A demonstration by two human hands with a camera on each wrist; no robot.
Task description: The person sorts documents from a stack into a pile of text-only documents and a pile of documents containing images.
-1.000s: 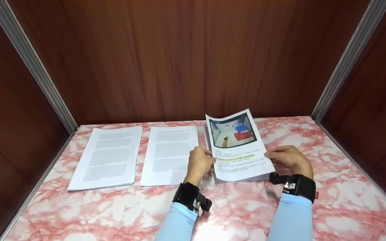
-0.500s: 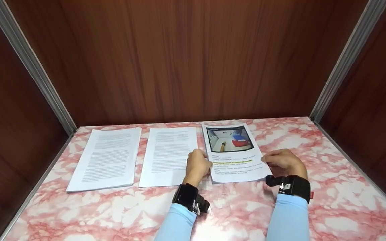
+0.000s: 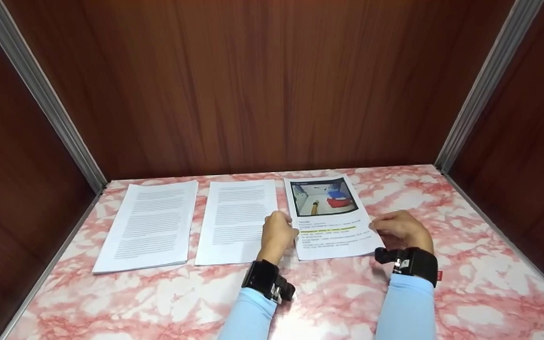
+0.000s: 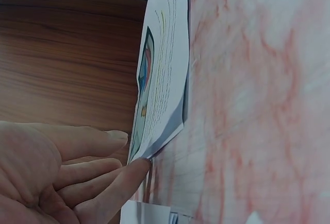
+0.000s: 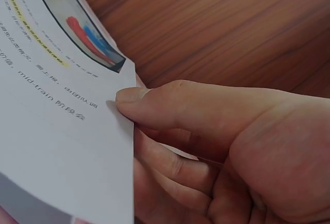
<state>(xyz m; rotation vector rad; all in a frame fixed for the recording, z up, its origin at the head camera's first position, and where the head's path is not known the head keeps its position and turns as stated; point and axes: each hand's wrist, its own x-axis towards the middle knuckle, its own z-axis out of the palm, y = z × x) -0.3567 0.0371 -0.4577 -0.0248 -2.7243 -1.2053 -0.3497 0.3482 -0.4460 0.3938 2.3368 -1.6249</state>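
White sheet (image 3: 334,220), apparently lengthwise away, picture (image 3: 325,197) farthest.

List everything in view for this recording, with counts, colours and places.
Photo page: 1 on top, white with coloured photo and yellow-highlighted line, right of the text piles; sheets beneath not countable
Text-only paper piles: 2, white, left and middle of table
Tabletop: 1, red-and-white marbled, below the papers
Wood-grain panels: 3, brown, back and both sides
Metal posts: 2, silver-grey, rear corners
Wrist cameras: 2, black, one per wrist
Sleeves: 2, light blue, forearms
Left hand: 1, bare, fingertip at photo page's left edge
Right hand: 1, bare, pinching its right edge
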